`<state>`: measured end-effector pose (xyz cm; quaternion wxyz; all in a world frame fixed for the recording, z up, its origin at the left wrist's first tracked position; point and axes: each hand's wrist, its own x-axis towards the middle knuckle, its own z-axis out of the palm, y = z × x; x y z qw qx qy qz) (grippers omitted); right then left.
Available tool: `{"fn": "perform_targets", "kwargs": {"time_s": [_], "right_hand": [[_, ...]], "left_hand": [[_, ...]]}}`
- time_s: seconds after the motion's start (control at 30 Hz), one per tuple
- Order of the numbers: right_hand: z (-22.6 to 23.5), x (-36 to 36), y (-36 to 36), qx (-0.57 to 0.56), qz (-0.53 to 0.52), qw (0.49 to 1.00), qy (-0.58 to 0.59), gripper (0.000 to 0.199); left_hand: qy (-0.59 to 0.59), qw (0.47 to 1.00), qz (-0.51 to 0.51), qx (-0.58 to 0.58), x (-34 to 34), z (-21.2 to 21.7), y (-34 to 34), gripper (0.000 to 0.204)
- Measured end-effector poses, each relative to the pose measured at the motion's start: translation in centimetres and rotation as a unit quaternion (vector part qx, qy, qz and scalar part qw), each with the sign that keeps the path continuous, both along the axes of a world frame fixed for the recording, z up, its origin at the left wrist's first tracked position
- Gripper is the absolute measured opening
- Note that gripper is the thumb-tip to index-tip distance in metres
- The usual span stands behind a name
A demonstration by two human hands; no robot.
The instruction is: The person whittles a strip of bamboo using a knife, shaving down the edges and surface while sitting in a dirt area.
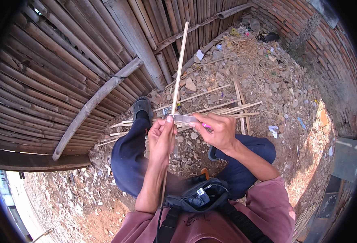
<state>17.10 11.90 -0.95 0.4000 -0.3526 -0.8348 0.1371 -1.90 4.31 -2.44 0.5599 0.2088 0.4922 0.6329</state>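
My left hand (161, 135) grips a long, thin bamboo strip (180, 69), its thumb and fingers pinched round it. The pale strip rises away from me, leaning slightly right, toward the bamboo wall. My right hand (218, 129) is closed round a knife, with a bit of purple handle showing between the fingers. The metal knife blade (183, 118) points left and lies across the strip, close to my left thumb tip. Whether the edge has entered the bamboo I cannot tell. Below the hands, several cut bamboo strips (243, 107) lie loosely crossed on the ground.
A wall of bamboo poles (49, 81) curves along the left and far side, with a thick post (136, 36). Stony rubble (263, 77) with litter covers the ground. At the right stands a brick wall (328, 48). An open black pouch (198, 196) sits at my waist.
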Motion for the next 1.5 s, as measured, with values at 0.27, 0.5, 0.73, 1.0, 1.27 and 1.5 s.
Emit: {"fn": "perform_targets", "kwargs": {"time_s": [0.27,0.5,0.73,1.0,1.27,1.5], "right_hand": [[-0.2,0.2,0.4,-0.052,-0.007,0.999,-0.008,0.025],[-0.9,-0.1,1.1,-0.031,-0.012,0.999,0.007,0.027],[-1.1,-0.3,1.6,-0.032,-0.010,0.999,0.010,0.027],[-1.5,-0.3,2.6,-0.082,0.053,0.995,0.026,0.032],[-1.2,0.2,1.9,-0.138,0.084,0.986,-0.027,0.026],[-1.9,-0.5,1.8,-0.085,0.099,0.991,0.025,0.025]], "left_hand": [[0.015,0.999,0.023,0.031,0.6,-0.9,0.1,0.020],[0.195,0.977,0.053,0.063,1.1,-2.0,-0.2,0.020],[0.284,0.957,0.044,0.034,1.1,-0.4,-0.1,0.025],[0.262,0.962,0.044,0.060,1.0,-1.8,0.0,0.024],[0.322,0.943,-0.085,0.019,0.2,-2.6,-0.3,0.032],[0.431,0.897,-0.091,-0.020,2.3,-0.2,-0.7,0.032]]}}
